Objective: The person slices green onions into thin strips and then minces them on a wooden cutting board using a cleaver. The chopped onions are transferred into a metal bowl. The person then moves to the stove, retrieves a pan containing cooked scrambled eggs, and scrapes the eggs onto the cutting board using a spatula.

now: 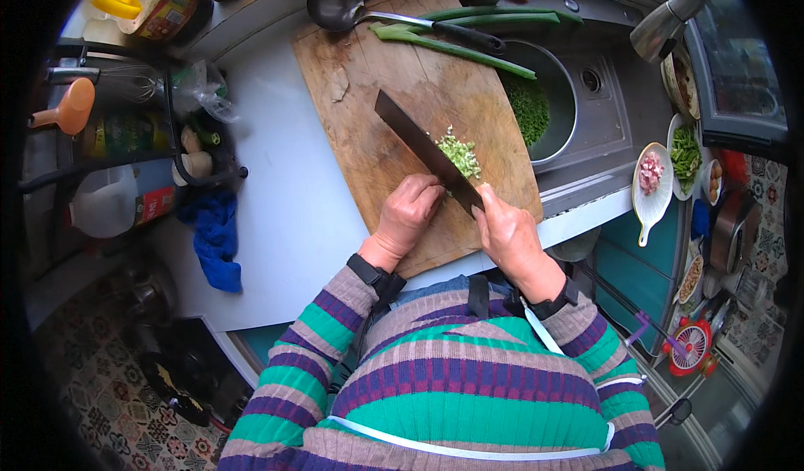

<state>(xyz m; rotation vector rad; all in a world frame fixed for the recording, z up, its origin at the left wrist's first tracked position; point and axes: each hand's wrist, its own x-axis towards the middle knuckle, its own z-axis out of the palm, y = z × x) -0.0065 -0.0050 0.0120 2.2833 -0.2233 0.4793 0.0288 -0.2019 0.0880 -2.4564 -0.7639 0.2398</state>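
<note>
A wooden cutting board (352, 138) lies on the white counter. My right hand (512, 238) is closed around the handle of a cleaver (422, 144), whose dark blade points up and left over the board. Beside the blade, my left hand (408, 210) rests on the board with curled fingers; a small pale green bit shows at its fingertips, too hidden to tell how it is held. Chopped pale green scallion (460, 154) is heaped on the blade's far side. Green scallion stalks (465, 50) and a ladle (402, 19) lie across the board's far end.
A metal bowl (562, 125) with chopped greens (526, 112) stands in the sink (603, 119) under a faucet (669, 22). Right of it are a dish of diced meat (651, 176) and a dish of cut green vegetables (684, 154). A blue cloth (217, 242) and a rack (119, 166) with bottles are left.
</note>
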